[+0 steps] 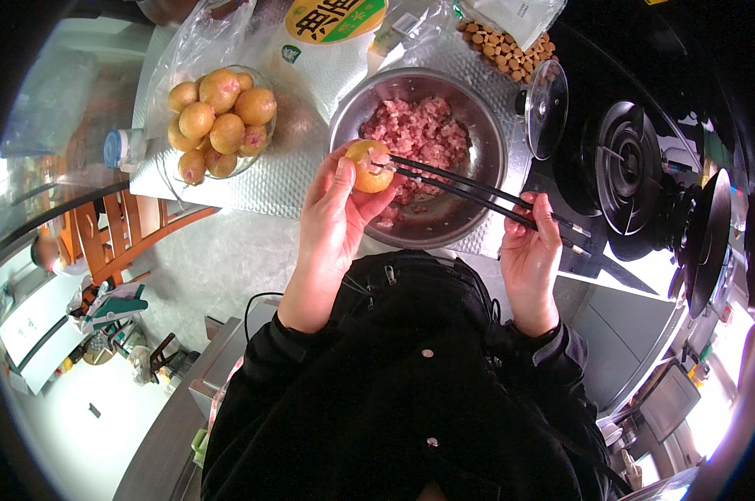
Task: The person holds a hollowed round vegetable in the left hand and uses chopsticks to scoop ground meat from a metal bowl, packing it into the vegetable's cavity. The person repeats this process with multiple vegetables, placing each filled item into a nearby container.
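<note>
My left hand [335, 210] holds a golden fried gluten ball [366, 178] over the near left rim of a stainless steel bowl [495, 150]. A hole in the ball's upper side shows pinkish minced meat in it. With my right hand [532, 250] I grip a pair of black chopsticks [471, 191], and their tips meet at that hole. Raw minced meat [418, 134] lies in the bowl, mostly toward its far side, with smaller bits near me. To the left, a clear dish [273, 122] carries several more balls [227, 133], some with pink meat visible at an opening.
A printed plastic package [327, 56] and clear plastic bag [221, 28] lie behind. Small brown discs [509, 53] sit at the back right, near a glass lid [546, 109]. A black gas burner [631, 166] stands right. A blue-capped jar [124, 150] is at the left edge.
</note>
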`<state>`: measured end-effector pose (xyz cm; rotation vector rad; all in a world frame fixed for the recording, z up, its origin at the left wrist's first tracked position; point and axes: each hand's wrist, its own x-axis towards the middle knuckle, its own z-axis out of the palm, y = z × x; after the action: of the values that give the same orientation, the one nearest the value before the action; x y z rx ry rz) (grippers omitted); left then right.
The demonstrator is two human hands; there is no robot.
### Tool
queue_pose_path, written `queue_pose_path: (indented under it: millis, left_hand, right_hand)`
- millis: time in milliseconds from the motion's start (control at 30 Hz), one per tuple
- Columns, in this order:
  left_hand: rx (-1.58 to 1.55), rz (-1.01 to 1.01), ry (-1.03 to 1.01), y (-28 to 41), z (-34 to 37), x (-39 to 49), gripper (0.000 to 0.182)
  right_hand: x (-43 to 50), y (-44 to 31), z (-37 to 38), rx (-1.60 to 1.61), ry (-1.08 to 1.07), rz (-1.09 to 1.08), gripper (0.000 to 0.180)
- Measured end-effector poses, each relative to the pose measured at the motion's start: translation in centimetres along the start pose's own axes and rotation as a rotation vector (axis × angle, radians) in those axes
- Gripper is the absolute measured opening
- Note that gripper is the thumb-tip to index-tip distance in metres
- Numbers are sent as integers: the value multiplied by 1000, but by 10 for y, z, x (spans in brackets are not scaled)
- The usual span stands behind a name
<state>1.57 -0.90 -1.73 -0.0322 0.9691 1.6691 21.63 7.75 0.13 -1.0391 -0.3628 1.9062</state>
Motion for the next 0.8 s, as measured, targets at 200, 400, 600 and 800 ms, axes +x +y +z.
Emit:
queue_pose_path:
  millis: [200,400,600,800]
  left_hand:
    - [-34,-11,49,2,1,-3,34]
    - [148,38,25,-2,5,-9,36]
    - [231,55,49,-4,11,-12,36]
    - [66,18,18,4,6,-9,33]
  right_hand:
    - [-4,-2,2,-213,-6,-166,23]
    - [-11,-31,32,-655,-194,-299,23]
    - [-19,-56,66,-1020,-493,-415,11]
    - [-26,-69,49,-863,-348,-524,28]
